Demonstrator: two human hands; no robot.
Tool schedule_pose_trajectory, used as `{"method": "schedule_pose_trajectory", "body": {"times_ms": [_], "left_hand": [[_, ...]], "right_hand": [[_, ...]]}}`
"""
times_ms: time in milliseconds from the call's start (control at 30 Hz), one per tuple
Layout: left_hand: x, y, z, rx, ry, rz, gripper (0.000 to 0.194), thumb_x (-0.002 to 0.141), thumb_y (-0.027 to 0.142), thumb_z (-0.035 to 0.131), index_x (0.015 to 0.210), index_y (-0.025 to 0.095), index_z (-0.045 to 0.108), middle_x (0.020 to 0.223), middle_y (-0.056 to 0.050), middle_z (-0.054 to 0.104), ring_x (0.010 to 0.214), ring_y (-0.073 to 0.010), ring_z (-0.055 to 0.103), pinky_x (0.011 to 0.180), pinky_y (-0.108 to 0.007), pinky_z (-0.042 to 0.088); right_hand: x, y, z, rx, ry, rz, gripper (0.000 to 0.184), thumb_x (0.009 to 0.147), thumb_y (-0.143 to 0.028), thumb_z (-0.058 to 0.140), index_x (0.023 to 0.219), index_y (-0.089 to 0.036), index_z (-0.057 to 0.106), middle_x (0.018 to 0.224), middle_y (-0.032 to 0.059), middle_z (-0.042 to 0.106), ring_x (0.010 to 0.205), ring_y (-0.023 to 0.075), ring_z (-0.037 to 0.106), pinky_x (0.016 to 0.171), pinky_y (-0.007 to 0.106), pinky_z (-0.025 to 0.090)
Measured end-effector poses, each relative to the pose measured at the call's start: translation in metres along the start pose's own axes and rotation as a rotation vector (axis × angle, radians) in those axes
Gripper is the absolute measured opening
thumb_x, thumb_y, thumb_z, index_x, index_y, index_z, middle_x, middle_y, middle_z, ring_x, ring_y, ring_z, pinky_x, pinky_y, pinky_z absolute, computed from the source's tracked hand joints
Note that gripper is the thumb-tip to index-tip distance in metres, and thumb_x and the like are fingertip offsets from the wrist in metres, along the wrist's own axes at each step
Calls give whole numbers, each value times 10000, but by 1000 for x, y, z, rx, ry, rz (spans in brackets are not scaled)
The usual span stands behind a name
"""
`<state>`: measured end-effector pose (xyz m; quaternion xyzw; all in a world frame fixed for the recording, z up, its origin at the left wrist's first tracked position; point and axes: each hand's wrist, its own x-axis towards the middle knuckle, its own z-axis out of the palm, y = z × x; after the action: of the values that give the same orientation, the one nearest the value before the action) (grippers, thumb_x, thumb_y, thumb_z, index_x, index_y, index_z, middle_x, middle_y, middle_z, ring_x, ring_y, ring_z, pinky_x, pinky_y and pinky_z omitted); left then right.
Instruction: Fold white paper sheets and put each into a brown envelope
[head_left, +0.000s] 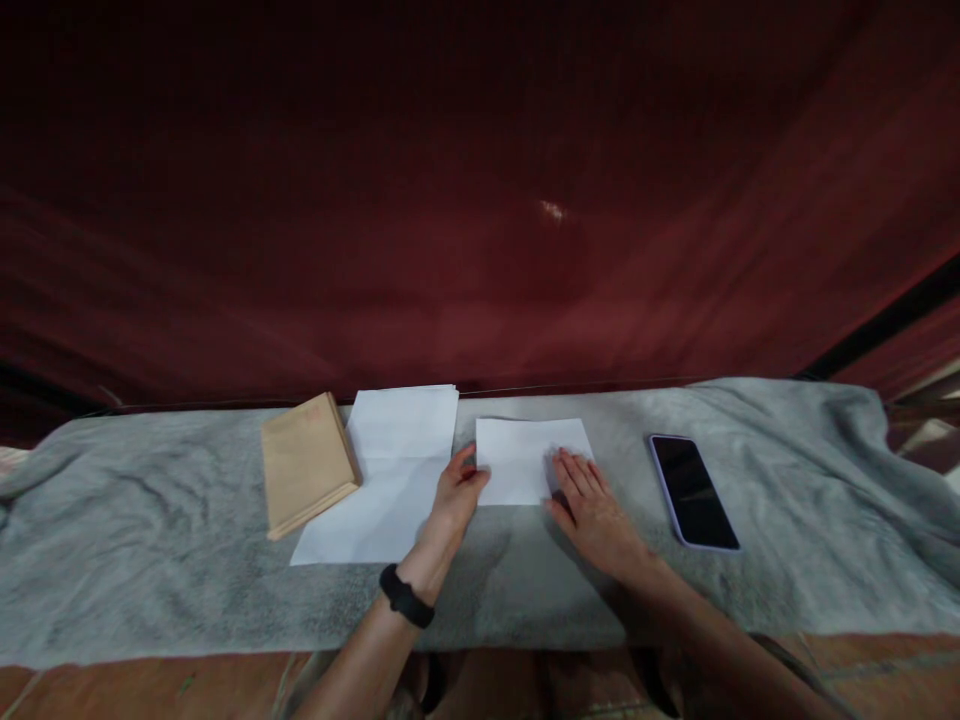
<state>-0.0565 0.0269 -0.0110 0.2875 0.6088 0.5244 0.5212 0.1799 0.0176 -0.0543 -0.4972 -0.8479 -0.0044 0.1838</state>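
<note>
A folded sheet of white paper (517, 455) lies on the grey cloth between my hands. My left hand (456, 490), with a black band on its wrist, is at the paper's left edge. Its thumb lies over that edge and the fingers curl beside it, closed on the paper. Flat on the right part of the paper rests my right hand (592, 510), fingers stretched out and palm down. Larger white sheets (401, 430) with a crease across them lie just left of my left hand.
A stack of brown paper envelopes (304, 460) overlaps the left side of the larger sheets. To the right lies a phone (694, 490) in a pale purple case. The rumpled grey cloth (795, 470) covers a narrow surface against a dark red wall (450, 230).
</note>
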Motion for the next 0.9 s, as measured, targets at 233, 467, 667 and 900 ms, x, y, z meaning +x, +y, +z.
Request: {"method": "schedule_pose_trajectory", "body": {"times_ms": [233, 467, 667, 900], "left_hand": [[-20, 23, 22, -248, -227, -16, 492, 697, 360, 824, 1142, 188, 699, 963, -49, 747, 901, -204, 688, 760, -274, 519], [-32, 5, 35, -288, -307, -199, 706, 775, 415, 831, 1387, 237, 527, 1241, -121, 682, 1131, -284, 655, 837, -401, 590], [-33, -10, 44, -313, -362, -131, 740, 686, 222, 843, 1363, 243, 545, 1112, -60, 725, 941, -199, 701, 786, -289, 560], [-2, -1, 7, 162, -228, 45, 1081, 667, 67, 655, 1614, 190, 148, 939, -27, 745, 766, -177, 699, 703, -274, 547]], "right_hand": [[20, -13, -28, 346, 6, 102, 556, 961, -222, 408, 1514, -206, 458, 1522, 96, 521, 1342, 258, 547, 1148, 458, 424], [45, 0, -66, 1357, 318, 708, 467, 916, -552, 545, 1130, -165, 695, 1004, 74, 775, 932, 258, 715, 817, 363, 576], [37, -14, -50, 1707, 237, 861, 412, 747, -472, 741, 1049, -198, 684, 1008, 61, 767, 912, 250, 709, 770, 348, 570], [21, 34, -38, 1454, 251, 1022, 446, 607, -374, 781, 1006, -219, 655, 883, 24, 731, 721, 212, 681, 555, 289, 516]]}}
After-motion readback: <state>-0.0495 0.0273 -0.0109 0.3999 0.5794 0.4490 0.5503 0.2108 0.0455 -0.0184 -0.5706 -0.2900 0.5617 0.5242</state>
